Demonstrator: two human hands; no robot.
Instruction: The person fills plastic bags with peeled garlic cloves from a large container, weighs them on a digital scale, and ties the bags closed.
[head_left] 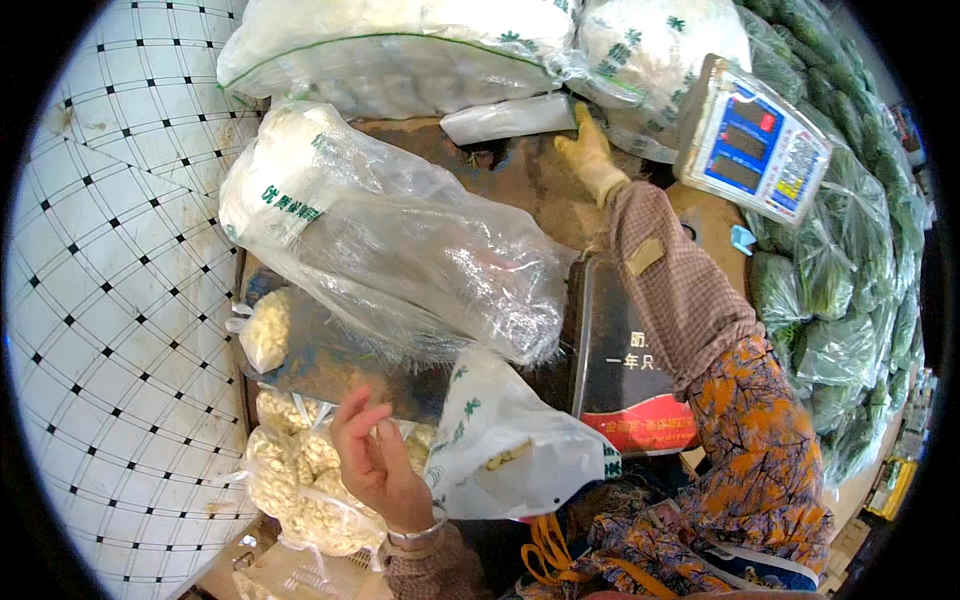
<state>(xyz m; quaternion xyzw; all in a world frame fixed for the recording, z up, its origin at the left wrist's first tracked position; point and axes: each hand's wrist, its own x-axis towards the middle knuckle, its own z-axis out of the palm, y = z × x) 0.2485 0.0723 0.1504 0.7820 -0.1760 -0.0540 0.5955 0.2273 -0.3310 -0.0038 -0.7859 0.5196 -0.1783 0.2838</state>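
Observation:
My bare left hand (380,455) is raised with loosely bent fingers apart and nothing in them, beside a white printed plastic bag (530,470) with something pale inside. My right hand (590,160), in a yellowish glove, reaches to the back of the worktop (500,170); its extended forefinger touches the right end of a long white plastic bundle (500,118), with the thumb spread apart. A large, crinkled clear plastic bag (400,260) with white contents lies across the middle. Left of it, a small bag of pale clustered food (265,330) sits on a dark metal surface (330,370).
Several similar food bags (300,480) are piled at lower left. Large white sacks (400,50) line the back. A scale (750,135) stands at back right, beside piled bagged greens (840,300). A dark printed board (625,390) lies under my right arm. Patterned white flooring (110,300) spans the left.

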